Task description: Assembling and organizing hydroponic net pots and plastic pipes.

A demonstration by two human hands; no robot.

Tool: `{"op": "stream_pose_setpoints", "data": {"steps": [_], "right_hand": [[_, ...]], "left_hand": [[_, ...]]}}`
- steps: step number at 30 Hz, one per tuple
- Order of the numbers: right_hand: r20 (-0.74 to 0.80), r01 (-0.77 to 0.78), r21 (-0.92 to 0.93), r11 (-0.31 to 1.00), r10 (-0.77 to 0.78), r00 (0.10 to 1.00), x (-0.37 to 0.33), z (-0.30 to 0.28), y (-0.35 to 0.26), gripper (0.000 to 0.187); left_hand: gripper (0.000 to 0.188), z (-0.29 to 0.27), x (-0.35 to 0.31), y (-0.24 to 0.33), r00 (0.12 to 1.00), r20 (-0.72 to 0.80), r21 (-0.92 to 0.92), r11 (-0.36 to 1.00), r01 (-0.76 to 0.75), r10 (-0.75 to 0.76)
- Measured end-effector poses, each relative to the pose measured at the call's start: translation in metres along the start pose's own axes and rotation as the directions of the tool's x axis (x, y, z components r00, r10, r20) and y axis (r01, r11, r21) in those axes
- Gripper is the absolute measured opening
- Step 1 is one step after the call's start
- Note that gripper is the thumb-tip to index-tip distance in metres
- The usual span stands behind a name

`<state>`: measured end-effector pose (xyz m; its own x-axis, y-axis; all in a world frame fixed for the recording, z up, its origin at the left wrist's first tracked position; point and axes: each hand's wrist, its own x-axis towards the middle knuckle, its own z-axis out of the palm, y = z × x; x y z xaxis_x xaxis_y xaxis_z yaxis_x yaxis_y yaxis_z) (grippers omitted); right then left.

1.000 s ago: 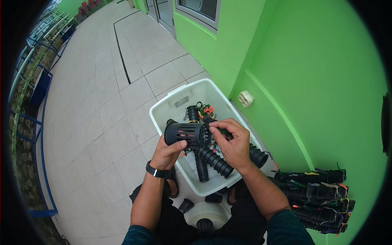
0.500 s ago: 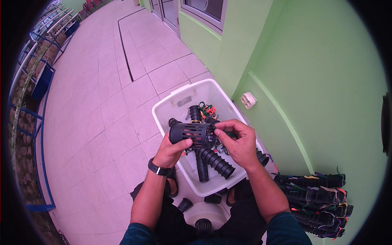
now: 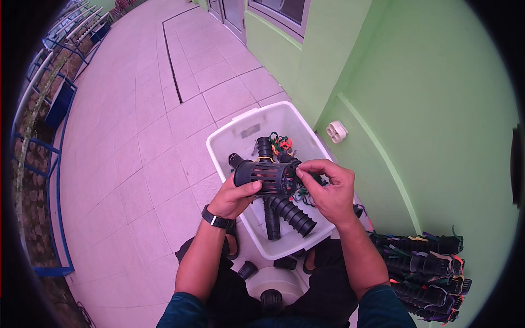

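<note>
Over the white plastic bin [image 3: 219, 158], my left hand [image 3: 232, 197] is closed round a black slotted net pot [image 3: 262, 178] lying on its side, open end to the left. At the pot's right end my right hand [image 3: 331, 188] has its thumb and forefinger pinched together. Whatever sits between those fingertips is too small or hidden to name. Below the pot, black ribbed tubes [image 3: 293, 216] lie in the bin. Coloured ties [image 3: 281, 143], green and orange, are bunched near its far side.
Black ribbed tubes with coloured ties form a pile [image 3: 424, 268] by the green wall [image 3: 437, 136] at right. Between my legs are a pale round object [image 3: 276, 281] and small black pots [image 3: 248, 270]. A white wall socket [image 3: 337, 132] sits beyond the bin. Blue railings [image 3: 60, 164] run along the left.
The net pot and both hands have shifted slightly right in the picture, along with the bin. My right fingertips are a little farther out from the pot's end.
</note>
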<state>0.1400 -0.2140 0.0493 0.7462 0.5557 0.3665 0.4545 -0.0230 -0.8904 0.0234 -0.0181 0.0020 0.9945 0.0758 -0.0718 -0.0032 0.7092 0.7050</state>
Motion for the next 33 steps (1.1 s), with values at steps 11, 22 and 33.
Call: {"op": "stream_pose_setpoints", "data": {"steps": [11,22,33], "right_hand": [[-0.036,-0.038,0.099,0.994,0.042,0.998,0.001,0.009,0.009,0.027],[0.351,-0.427,0.414,0.804,0.292,0.890,0.007,0.008,0.016,0.055],[0.123,0.291,-0.141,0.946,-0.275,0.953,0.010,-0.011,-0.005,0.016]], "left_hand": [[0.059,-0.007,0.001,-0.001,0.993,0.093,-0.002,0.997,0.079,-0.078],[0.057,-0.008,-0.004,-0.002,0.980,0.157,0.072,0.991,0.110,-0.121],[0.049,-0.004,-0.001,0.007,0.997,0.052,-0.032,0.998,0.056,-0.054]]}}
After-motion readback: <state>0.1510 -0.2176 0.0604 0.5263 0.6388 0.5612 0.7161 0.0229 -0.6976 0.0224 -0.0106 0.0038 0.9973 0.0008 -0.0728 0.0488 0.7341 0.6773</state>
